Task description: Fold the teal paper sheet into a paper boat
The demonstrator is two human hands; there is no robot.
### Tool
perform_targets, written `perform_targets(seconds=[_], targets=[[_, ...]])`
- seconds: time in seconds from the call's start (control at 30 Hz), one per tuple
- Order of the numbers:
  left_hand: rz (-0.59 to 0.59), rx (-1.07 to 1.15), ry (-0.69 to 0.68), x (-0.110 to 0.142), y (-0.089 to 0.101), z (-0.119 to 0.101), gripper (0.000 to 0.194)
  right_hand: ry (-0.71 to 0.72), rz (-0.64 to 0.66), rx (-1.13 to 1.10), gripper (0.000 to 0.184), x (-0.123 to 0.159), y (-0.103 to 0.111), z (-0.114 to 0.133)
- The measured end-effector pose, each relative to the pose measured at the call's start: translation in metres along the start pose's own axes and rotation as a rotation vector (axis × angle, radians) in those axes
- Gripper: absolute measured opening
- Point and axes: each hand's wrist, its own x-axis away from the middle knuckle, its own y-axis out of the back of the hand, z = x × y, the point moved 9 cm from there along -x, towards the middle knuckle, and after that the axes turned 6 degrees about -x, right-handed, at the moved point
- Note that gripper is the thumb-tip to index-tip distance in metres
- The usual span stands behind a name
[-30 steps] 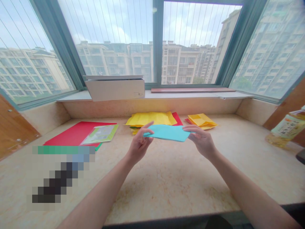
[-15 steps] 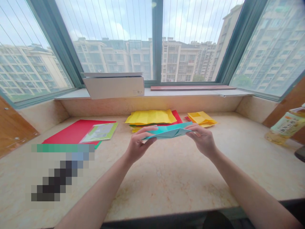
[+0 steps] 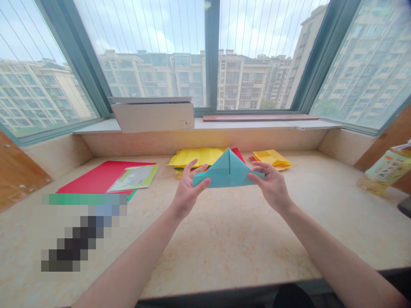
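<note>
Between my two hands a folded sheet of light blue paper (image 3: pixel 236 171) is held up above the table, its triangular peak pointing upward and a flat band along its bottom. A vertical seam runs down the middle of the triangle. My left hand (image 3: pixel 189 184) grips the left end of the band, thumb in front and fingers behind, some of them spread. The right end is pinched by my right hand (image 3: pixel 271 182), thumb in front. Behind the paper lie yellow folded sheets (image 3: pixel 199 156), partly covered by it.
Red paper (image 3: pixel 93 175) with a clear packet (image 3: pixel 135 177) lies on the left of the stone-patterned table (image 3: pixel 224 248). A yellow folded paper (image 3: pixel 272 158) sits at back right. A white box (image 3: pixel 154 117) stands on the sill; a bottle (image 3: pixel 387 169) is far right.
The blue paper has tilted from nearly edge-on to upright, so its triangular front now faces me. My left fingers have spread behind it. Both hands still hold its ends.
</note>
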Motion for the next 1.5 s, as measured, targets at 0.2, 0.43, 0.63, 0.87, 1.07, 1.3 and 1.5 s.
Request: perform_targets(seconds=[0.2,0.43,0.63,0.87,1.07,1.3,1.5], targets=[[0.186,0.126,0.240,0.009,-0.020,0.018,0.048,-0.029,-0.010,-0.013,0.050,-0.001,0.002,-0.003],[0.090,0.164,0.271,0.007,-0.017,0.024,0.042,-0.192,-0.021,-0.284,0.069,0.000,-0.002,-0.017],[0.056,0.246,0.255,0.006,-0.016,0.021,0.047,-0.366,0.226,-0.469,0.047,0.011,-0.031,-0.020],[0.166,0.076,0.237,0.008,-0.024,0.020,0.050,-0.371,0.144,-0.490,0.029,0.010,-0.026,-0.027],[0.191,-0.271,0.096,0.003,-0.019,0.026,0.033,-0.286,0.028,-0.410,0.021,0.004,-0.008,-0.029],[0.260,-0.431,0.093,0.006,-0.023,0.026,0.031,-0.234,0.053,-0.313,0.021,0.002,-0.008,-0.029],[0.406,-0.344,0.134,0.014,-0.040,0.033,0.036,-0.187,0.128,-0.239,0.023,0.004,-0.015,-0.024]])
